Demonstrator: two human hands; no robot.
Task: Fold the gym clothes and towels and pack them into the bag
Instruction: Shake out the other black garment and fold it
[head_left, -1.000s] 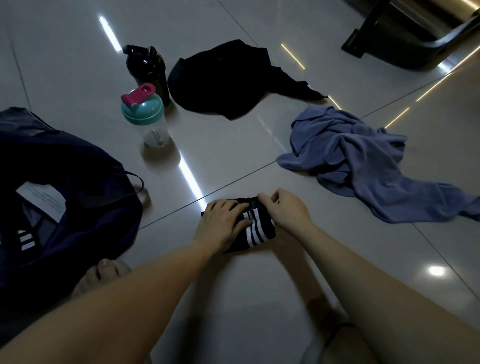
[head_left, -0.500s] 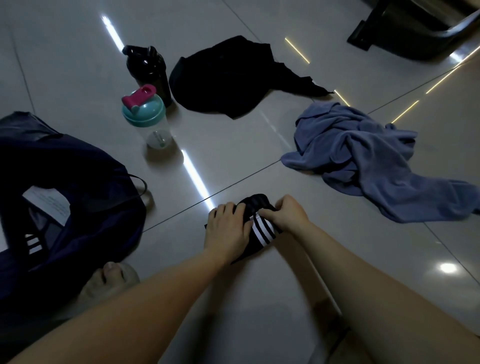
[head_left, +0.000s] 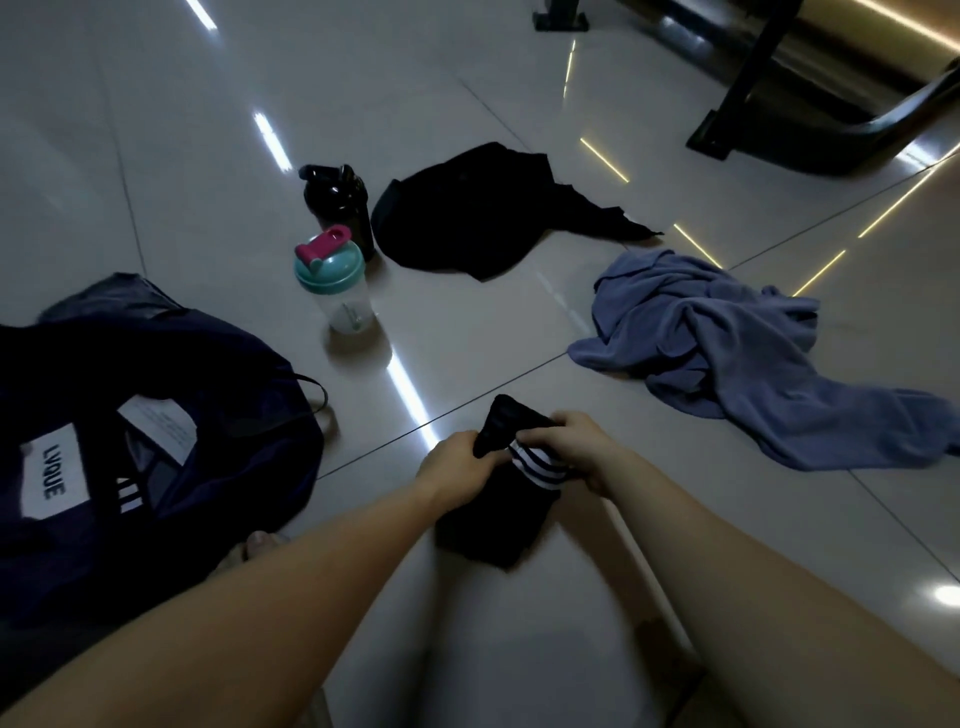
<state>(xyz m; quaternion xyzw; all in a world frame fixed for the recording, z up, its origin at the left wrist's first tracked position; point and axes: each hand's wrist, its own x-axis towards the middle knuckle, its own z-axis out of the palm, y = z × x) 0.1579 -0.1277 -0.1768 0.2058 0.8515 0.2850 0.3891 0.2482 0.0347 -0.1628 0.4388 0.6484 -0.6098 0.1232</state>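
Observation:
A black sock with white stripes (head_left: 519, 483) is lifted off the tiled floor between my hands, its lower part hanging toward me. My left hand (head_left: 451, 473) grips its left side. My right hand (head_left: 576, 449) pinches the top near the stripes. The open dark navy bag (head_left: 218, 415) lies at the left, with white labels and a striped garment inside. A crumpled blue towel (head_left: 727, 343) lies to the right. A black garment (head_left: 478, 213) lies farther back in the middle.
A clear shaker bottle with a teal lid and pink cap (head_left: 335, 280) stands beside a black bottle (head_left: 340, 205), behind the bag. Black furniture legs (head_left: 753, 104) stand at the far right. My toes (head_left: 257, 543) show by the bag's edge.
Both hands have lifted the striped sock off the floor and drawn it out longer. The camera has tilted up, showing more floor beyond.

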